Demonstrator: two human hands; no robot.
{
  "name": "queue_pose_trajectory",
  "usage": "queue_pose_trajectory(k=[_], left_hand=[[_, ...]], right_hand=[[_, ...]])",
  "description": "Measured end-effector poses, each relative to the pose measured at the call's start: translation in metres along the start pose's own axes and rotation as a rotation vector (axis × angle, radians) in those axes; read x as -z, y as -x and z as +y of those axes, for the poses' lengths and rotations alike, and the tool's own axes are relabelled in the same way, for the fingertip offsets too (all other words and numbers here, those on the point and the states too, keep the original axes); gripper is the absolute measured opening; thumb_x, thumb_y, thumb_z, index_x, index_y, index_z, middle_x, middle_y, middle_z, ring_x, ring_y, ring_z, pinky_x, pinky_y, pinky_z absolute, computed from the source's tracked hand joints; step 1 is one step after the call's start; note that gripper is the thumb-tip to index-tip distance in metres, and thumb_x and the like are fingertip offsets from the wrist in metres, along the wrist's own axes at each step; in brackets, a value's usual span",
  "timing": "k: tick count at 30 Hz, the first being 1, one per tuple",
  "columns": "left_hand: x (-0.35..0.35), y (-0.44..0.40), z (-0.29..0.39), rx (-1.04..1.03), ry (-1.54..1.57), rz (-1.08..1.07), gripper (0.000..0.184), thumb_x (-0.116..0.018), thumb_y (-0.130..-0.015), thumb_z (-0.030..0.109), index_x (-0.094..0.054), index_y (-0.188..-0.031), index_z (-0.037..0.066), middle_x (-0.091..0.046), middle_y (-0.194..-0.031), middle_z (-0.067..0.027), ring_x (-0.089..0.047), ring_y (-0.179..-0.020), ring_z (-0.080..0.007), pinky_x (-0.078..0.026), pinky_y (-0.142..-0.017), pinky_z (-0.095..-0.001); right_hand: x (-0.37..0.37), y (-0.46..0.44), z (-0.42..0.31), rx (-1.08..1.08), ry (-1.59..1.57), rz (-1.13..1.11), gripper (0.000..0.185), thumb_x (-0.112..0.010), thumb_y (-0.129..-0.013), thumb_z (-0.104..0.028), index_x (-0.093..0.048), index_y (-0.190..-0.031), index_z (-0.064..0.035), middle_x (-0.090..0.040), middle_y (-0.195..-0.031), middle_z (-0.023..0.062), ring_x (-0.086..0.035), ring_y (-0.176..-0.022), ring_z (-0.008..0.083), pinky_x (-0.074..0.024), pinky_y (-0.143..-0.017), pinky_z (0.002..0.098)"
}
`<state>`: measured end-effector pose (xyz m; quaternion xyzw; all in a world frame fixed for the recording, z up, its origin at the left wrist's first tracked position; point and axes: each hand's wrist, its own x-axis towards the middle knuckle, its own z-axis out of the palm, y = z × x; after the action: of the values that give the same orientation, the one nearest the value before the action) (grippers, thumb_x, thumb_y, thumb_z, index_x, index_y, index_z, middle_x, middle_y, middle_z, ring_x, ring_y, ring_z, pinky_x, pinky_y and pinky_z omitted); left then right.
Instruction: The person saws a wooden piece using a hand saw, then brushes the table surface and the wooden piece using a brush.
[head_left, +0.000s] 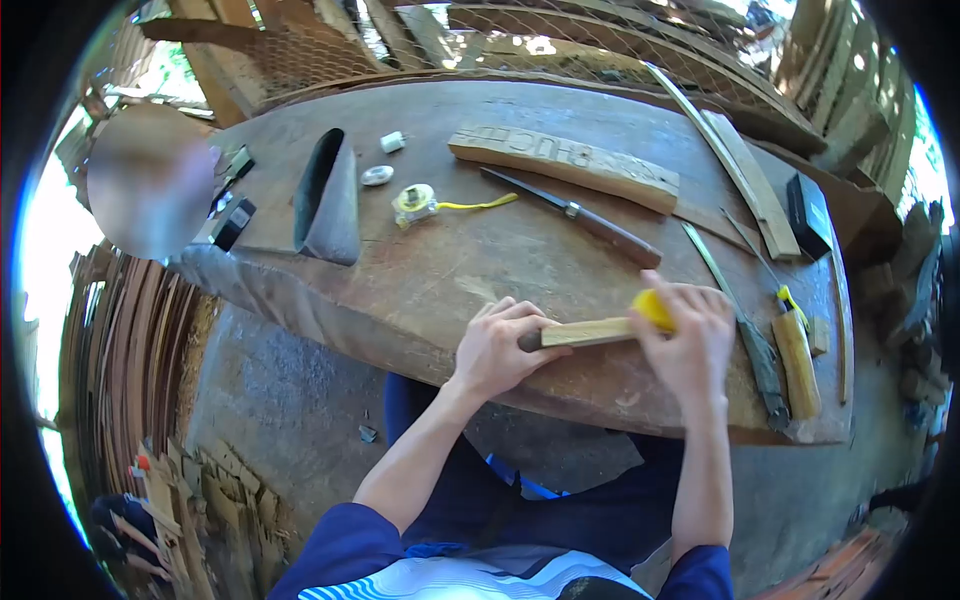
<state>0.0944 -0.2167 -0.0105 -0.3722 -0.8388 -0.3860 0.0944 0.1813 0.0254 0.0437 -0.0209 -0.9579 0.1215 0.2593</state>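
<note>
My left hand grips the near end of a short wooden stick with a dark, rounded tip. The stick lies across the table's front edge. My right hand is closed on a yellow piece pressed against the stick's right end; its kind is partly hidden by my fingers. Beyond my hands lies a knife with a wooden handle. Behind it rests a wooden block with letters marked on its side.
On the wooden table are a tape measure with yellow tape out, a folded metal piece, a wooden-handled tool, a dark box and long strips. Stacked boards stand at left.
</note>
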Motion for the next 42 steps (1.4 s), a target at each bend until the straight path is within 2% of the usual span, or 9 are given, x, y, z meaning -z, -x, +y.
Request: queue_pose_trajectory(k=[2,6,13,18,23,27,29,38,42], left_hand=[[0.001,0.001,0.001,0.013,0.004,-0.029,0.036,-0.092,-0.086,0.046,-0.085,-0.101,0.014,-0.079,-0.101,-0.0002,-0.071,-0.093,-0.025,-0.059,-0.092,-0.0402],[-0.007,0.013,-0.02,0.031,-0.004,0.051,0.033,-0.094,-0.083,0.041,-0.084,-0.097,0.012,-0.079,-0.1,0.0001,-0.071,-0.094,-0.0246,-0.059,-0.092,-0.039],[-0.002,0.002,0.0,0.018,0.002,-0.014,0.028,-0.093,-0.076,0.017,-0.085,-0.101,0.01,-0.08,-0.102,-0.0029,-0.073,-0.095,-0.0249,-0.06,-0.091,-0.0412],[0.005,0.01,-0.012,0.002,0.001,-0.008,0.029,-0.093,-0.082,0.033,-0.087,-0.102,0.015,-0.08,-0.105,0.0002,-0.07,-0.093,-0.026,-0.058,-0.094,-0.041],[-0.002,0.006,-0.004,0.042,-0.018,0.003,0.034,-0.098,-0.078,0.035,-0.088,-0.102,0.013,-0.081,-0.102,-0.0003,-0.071,-0.094,-0.0251,-0.059,-0.091,-0.0402],[-0.005,0.006,-0.006,0.044,-0.002,0.005,0.025,-0.092,-0.079,0.023,-0.086,-0.101,0.012,-0.08,-0.104,-0.0021,-0.071,-0.093,-0.0276,-0.059,-0.092,-0.043],[-0.006,0.009,-0.017,-0.012,0.07,0.081,0.025,-0.085,-0.076,0.014,-0.084,-0.101,0.01,-0.08,-0.105,-0.0032,-0.069,-0.092,-0.0287,-0.059,-0.092,-0.0433],[-0.003,0.004,0.0,0.054,0.028,0.028,0.03,-0.097,-0.078,0.026,-0.087,-0.102,0.011,-0.082,-0.104,-0.0031,-0.071,-0.096,-0.0261,-0.06,-0.089,-0.0399],[-0.001,0.007,-0.014,0.05,-0.004,-0.004,0.032,-0.095,-0.082,0.035,-0.087,-0.102,0.012,-0.081,-0.105,-0.0021,-0.07,-0.096,-0.0256,-0.059,-0.092,-0.0402]], right_hand=[[-0.003,-0.005,0.001,-0.127,0.063,-0.019,0.045,-0.082,-0.096,-0.04,-0.08,-0.135,-0.0174,-0.082,-0.116,0.0063,-0.074,-0.112,0.025,-0.0409,-0.119,0.0492],[-0.037,-0.002,-0.074,0.139,-0.112,0.025,0.045,-0.08,-0.095,-0.04,-0.08,-0.134,-0.018,-0.082,-0.113,0.0081,-0.075,-0.109,0.0277,-0.0403,-0.121,0.0491],[0.001,-0.004,0.009,-0.12,0.018,-0.002,0.039,-0.081,-0.094,-0.039,-0.083,-0.127,-0.0182,-0.083,-0.107,0.0047,-0.075,-0.106,0.0248,-0.0415,-0.117,0.0499],[-0.035,0.004,-0.081,0.132,-0.26,0.032,0.038,-0.079,-0.094,-0.041,-0.083,-0.126,-0.0202,-0.083,-0.106,0.0036,-0.075,-0.108,0.0252,-0.0392,-0.119,0.05],[0.004,0.009,0.019,-0.083,0.005,-0.037,0.036,-0.079,-0.096,-0.038,-0.083,-0.128,-0.0211,-0.084,-0.114,0.0049,-0.075,-0.109,0.0219,-0.0391,-0.122,0.0475],[-0.018,0.001,-0.036,-0.175,-0.249,-0.083,0.034,-0.077,-0.095,-0.037,-0.084,-0.124,-0.0193,-0.084,-0.113,0.0081,-0.076,-0.107,0.0253,-0.0436,-0.118,0.05],[-0.039,0.0,-0.091,0.116,-0.181,-0.014,0.038,-0.077,-0.094,-0.039,-0.084,-0.126,-0.0199,-0.083,-0.109,0.0058,-0.074,-0.11,0.0244,-0.0411,-0.119,0.0491],[0.006,-0.004,0.007,-0.144,0.046,-0.032,0.036,-0.08,-0.091,-0.032,-0.084,-0.124,-0.0182,-0.083,-0.11,0.0064,-0.074,-0.113,0.0236,-0.043,-0.119,0.0458],[-0.037,-0.008,-0.076,0.127,-0.188,-0.034,0.037,-0.078,-0.094,-0.037,-0.084,-0.125,-0.0192,-0.084,-0.114,0.0067,-0.074,-0.113,0.024,-0.0433,-0.118,0.05]])
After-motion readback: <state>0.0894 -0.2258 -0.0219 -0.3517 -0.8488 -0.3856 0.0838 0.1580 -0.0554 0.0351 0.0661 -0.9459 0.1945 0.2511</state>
